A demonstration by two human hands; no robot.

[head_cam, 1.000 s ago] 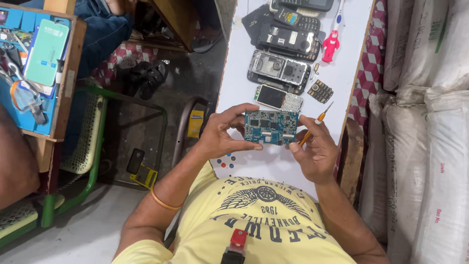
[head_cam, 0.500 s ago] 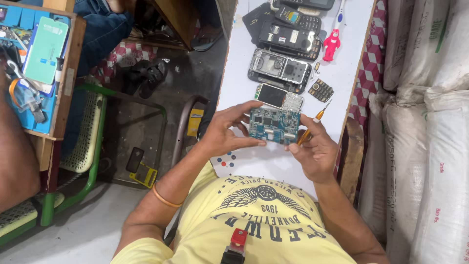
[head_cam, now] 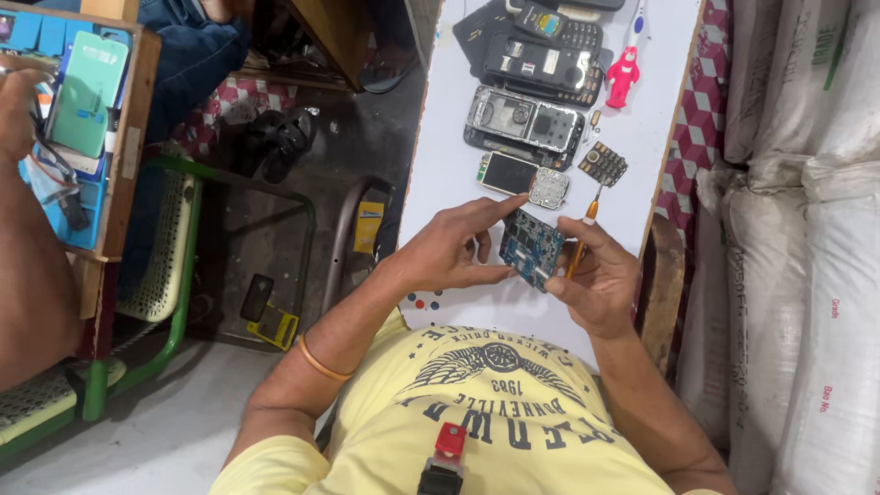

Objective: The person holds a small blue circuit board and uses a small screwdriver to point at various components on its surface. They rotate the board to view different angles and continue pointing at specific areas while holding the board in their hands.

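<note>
— Holding something, is that what the hands are doing?

— Yes. Both hands are holding a small blue circuit board [head_cam: 531, 247] just above the white table [head_cam: 440, 137]. The left hand [head_cam: 446, 252] is gripping the board's left edge, with the thumb underneath and a long finger stretching over the top edge. The right hand [head_cam: 600, 284] is pinching the board's right side with its fingertips.

— Is the right hand holding anything else?

— It is also holding a thin screwdriver with an orange handle [head_cam: 581, 240]. The tool is sticking up past the fingers, right beside the board.

— What is lying near the board?

— A small silver square part [head_cam: 548, 188] is sitting just above the board, almost touching the left fingertip. A little screen piece [head_cam: 506, 172] is lying beside it on the left. A dark keypad piece [head_cam: 602, 164] is resting a bit to the right.

— And farther up the table?

— An open phone frame [head_cam: 522, 119] is lying there with its insides showing. Above it, a few dark phones [head_cam: 541, 41] are lying close together. A little red toy figure [head_cam: 622, 75] is lying near the table's right edge.

— Who is doing this?

— A person in a yellow shirt [head_cam: 477, 422], wearing an orange bangle [head_cam: 321, 359] on the left wrist. White sacks [head_cam: 807, 229] are piled up on the right. A green metal chair [head_cam: 174, 247] is standing on the floor to the left, well apart from the table.
</note>
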